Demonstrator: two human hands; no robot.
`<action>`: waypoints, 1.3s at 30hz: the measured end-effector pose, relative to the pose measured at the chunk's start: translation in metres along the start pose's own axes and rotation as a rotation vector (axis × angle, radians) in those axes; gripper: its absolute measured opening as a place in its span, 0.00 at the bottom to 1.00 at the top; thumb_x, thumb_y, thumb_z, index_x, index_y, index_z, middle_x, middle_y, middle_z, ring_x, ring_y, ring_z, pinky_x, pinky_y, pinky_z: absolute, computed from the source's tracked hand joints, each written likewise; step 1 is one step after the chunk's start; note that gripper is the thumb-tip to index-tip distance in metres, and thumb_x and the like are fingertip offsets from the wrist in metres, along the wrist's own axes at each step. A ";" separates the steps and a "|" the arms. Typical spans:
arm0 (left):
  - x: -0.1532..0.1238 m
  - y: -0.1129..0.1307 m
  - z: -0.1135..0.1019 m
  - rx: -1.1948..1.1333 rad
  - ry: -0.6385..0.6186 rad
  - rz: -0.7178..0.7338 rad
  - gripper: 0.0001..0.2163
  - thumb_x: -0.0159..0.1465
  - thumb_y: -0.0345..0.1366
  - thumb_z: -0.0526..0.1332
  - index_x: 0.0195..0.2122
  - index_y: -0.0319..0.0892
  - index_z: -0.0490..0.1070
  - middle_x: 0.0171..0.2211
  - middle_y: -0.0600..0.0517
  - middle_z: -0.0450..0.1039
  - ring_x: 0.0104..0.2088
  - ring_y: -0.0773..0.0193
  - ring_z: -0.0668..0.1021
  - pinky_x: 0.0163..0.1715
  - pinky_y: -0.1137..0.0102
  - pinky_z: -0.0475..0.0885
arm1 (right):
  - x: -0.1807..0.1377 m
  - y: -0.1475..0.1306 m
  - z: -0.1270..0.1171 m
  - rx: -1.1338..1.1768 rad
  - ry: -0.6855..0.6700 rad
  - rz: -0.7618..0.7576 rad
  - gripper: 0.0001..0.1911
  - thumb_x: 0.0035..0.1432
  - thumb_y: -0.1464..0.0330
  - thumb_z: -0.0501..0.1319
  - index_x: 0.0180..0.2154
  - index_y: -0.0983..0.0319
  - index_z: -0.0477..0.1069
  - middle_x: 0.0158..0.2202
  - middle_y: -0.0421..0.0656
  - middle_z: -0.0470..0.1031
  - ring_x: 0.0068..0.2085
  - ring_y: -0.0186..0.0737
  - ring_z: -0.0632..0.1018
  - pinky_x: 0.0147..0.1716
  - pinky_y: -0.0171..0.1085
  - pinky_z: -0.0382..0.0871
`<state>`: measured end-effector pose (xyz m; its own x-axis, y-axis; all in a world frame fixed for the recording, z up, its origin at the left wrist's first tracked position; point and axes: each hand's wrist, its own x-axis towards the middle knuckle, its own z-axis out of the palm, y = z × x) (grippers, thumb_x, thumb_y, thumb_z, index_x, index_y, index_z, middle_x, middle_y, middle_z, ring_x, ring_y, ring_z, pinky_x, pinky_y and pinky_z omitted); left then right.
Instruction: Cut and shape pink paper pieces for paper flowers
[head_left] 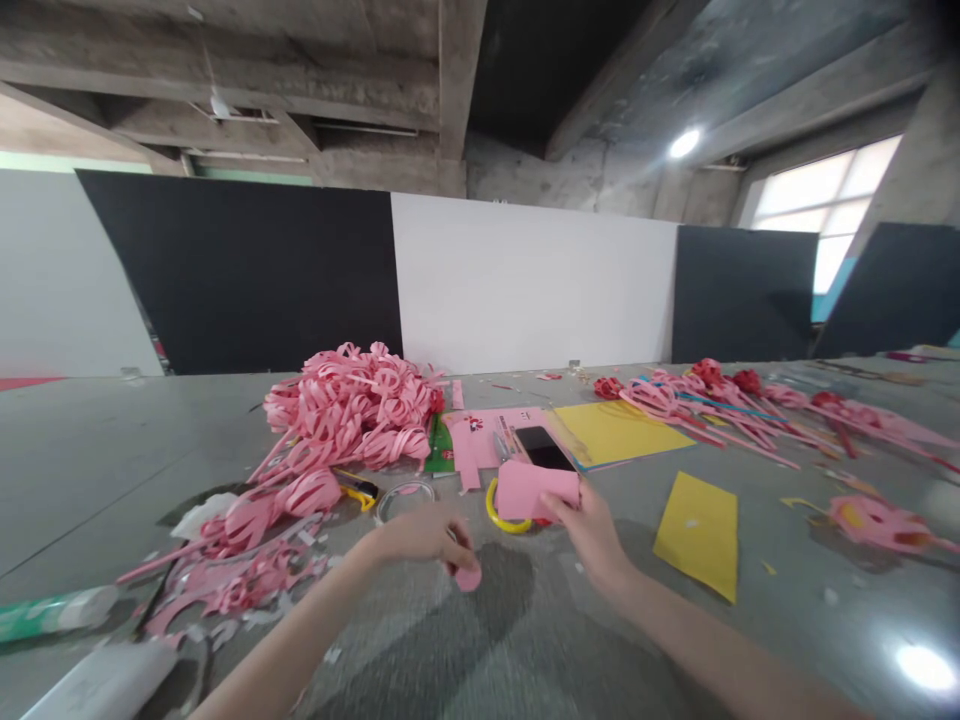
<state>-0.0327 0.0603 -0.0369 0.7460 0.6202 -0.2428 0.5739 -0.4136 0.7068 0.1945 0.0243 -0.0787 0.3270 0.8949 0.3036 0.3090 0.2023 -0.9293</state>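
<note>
My left hand (431, 535) is closed with its fingertips pinching a small rounded piece of pink paper (468, 577) just above the grey table. To its right, my right hand (585, 515) grips a larger pink paper piece (529, 488) between thumb and fingers. Behind that paper lies a yellow ring (504, 522), perhaps a roll of tape or scissor handles, partly covered. A black phone (543, 447) rests just beyond. Near my left wrist are a clear ring (405, 497) and a yellow and black utility knife (358, 489).
A big heap of looped pink paper strips (360, 405) rises at the left, with pink scraps (247, 575) before it. Yellow paper sheets (697, 535) and finished-looking pink and red paper flowers (705, 395) lie right. A green tube (56, 612) sits at far left.
</note>
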 end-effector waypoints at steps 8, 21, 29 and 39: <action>0.015 0.012 0.032 -0.018 0.074 0.102 0.05 0.46 0.35 0.62 0.25 0.41 0.74 0.20 0.55 0.72 0.23 0.68 0.72 0.22 0.78 0.62 | -0.006 0.001 0.006 -0.091 -0.030 -0.034 0.13 0.44 0.64 0.58 0.32 0.65 0.66 0.31 0.46 0.72 0.33 0.44 0.72 0.33 0.39 0.64; 0.005 0.009 -0.006 -0.109 0.349 0.140 0.24 0.47 0.39 0.63 0.46 0.43 0.63 0.45 0.48 0.66 0.38 0.63 0.71 0.34 0.72 0.65 | -0.024 0.008 0.012 0.029 -0.128 -0.058 0.12 0.46 0.66 0.58 0.35 0.64 0.63 0.32 0.44 0.71 0.33 0.41 0.72 0.31 0.37 0.65; 0.006 0.016 0.000 0.088 0.378 0.145 0.07 0.51 0.35 0.59 0.29 0.39 0.72 0.23 0.55 0.70 0.24 0.69 0.70 0.24 0.78 0.62 | -0.033 0.009 0.016 0.005 -0.231 -0.070 0.11 0.47 0.67 0.58 0.34 0.63 0.63 0.30 0.42 0.71 0.30 0.39 0.72 0.29 0.35 0.65; 0.003 0.021 -0.004 0.200 0.418 0.134 0.06 0.51 0.33 0.59 0.25 0.40 0.76 0.19 0.55 0.72 0.21 0.70 0.70 0.22 0.80 0.60 | -0.033 0.008 0.016 -0.020 -0.253 -0.080 0.11 0.47 0.65 0.59 0.34 0.64 0.64 0.30 0.42 0.71 0.31 0.39 0.72 0.29 0.35 0.65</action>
<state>-0.0202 0.0562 -0.0202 0.6419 0.7503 0.1584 0.5660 -0.6029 0.5623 0.1717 0.0025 -0.0993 0.0681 0.9478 0.3116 0.3432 0.2710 -0.8993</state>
